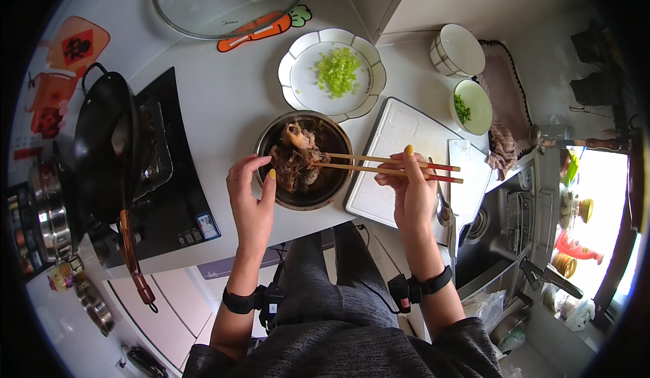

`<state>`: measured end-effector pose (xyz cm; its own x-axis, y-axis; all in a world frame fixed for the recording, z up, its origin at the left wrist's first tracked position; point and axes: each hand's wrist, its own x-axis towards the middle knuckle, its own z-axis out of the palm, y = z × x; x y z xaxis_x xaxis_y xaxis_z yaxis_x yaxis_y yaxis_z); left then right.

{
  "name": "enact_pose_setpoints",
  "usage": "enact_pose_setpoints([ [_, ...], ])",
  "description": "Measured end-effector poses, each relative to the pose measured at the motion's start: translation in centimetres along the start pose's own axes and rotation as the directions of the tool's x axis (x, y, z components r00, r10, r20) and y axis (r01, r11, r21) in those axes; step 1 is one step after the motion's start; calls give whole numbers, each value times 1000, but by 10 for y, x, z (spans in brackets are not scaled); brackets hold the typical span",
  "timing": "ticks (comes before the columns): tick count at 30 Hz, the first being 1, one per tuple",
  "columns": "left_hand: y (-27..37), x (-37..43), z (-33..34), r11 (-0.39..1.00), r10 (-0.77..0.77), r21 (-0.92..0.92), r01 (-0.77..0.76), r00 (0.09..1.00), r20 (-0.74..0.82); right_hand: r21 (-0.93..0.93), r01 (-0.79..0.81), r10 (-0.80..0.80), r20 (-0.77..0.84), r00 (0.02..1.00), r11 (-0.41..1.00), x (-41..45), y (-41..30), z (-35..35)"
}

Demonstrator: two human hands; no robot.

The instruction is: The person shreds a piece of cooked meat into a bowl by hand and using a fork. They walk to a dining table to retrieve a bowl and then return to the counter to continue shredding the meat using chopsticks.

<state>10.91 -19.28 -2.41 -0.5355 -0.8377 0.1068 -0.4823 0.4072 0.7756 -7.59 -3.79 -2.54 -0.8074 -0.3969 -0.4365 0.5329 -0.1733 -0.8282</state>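
Observation:
My right hand (414,192) grips a pair of wooden chopsticks (365,162) with red ends. Their tips touch cooked meat on the bone (297,162) inside a round metal bowl (261,139). Dark liquid or a dark inner wall shows around the meat; I cannot tell which. At the bowl's near left rim, my left hand (251,200) has its thumb and fingers apart and holds nothing. Just behind the bowl stands a scalloped white plate (299,81) with chopped pale green vegetable (336,73) on it.
A white cutting board (406,134) lies to the right, with a cleaver (459,175) and a spoon (444,213) on it. Beyond are a bowl of chopped greens (472,106) and stacked bowls (459,53). A black wok (109,144) sits on the cooktop (188,195) at left; a sink (487,241) is at right.

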Motion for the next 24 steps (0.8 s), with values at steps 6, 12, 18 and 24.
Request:
enact_pose_setpoints([
  [6, -5, -2, -4, 1000, 23, 4, -22, 999, -26, 23, -87, 86, 18, 996, 996, 3, 21, 0],
  [12, 0, -1, -7, 999, 2, -52, -5, 998, -65, 51, -79, 78, 32, 996, 996, -3, 21, 3],
  [18, 14, 2, -7, 998, 68, 16, -66, 992, -110, 156, -135, 134, 16, 991, 979, -3, 19, -14],
  [24, 29, 3, 8, 991, 130, -3, -130, 988, -81, 197, -30, 42, -52, 998, 980, -16, -23, -79],
])
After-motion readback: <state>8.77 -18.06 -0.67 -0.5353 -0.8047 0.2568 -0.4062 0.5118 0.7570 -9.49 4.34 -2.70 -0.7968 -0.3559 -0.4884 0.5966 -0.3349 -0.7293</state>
